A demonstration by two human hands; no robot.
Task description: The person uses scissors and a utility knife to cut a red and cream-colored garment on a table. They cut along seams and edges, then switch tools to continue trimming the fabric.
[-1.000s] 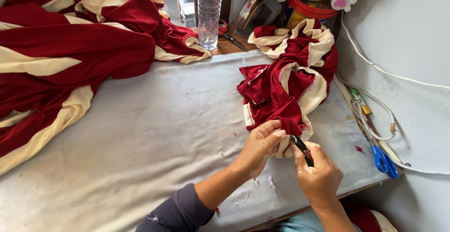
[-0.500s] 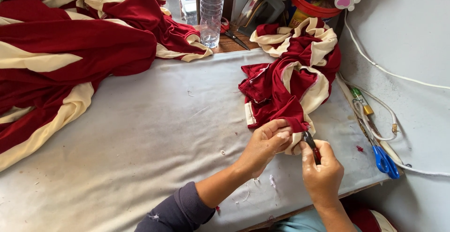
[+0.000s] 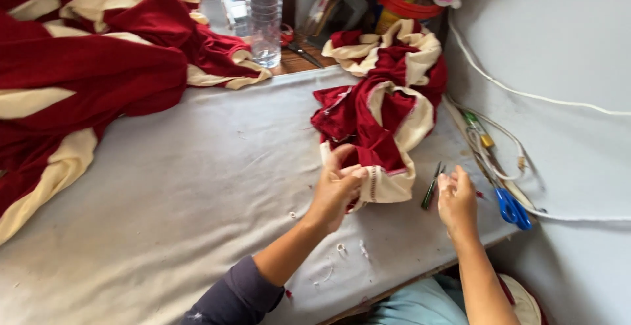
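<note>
On table: left hand [image 3: 336, 190] grips garment [image 3: 381, 118]; right hand [image 3: 457, 197] open beside snips [image 3: 431, 185].

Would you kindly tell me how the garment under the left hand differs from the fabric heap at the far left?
The bunched garment is a compact bundle, gripped at its cream hem by the left hand; the fabric heap sprawls wider, runs out of frame and is untouched. Both are dark red with cream bands on the grey table cover.

A crumpled red garment with cream trim [image 3: 381, 111] lies heaped on my grey surface [image 3: 197, 187], its cream hem corner lifted toward me. Just right of that hem, a small green thread clipper [image 3: 431, 185] lies flat.
</note>
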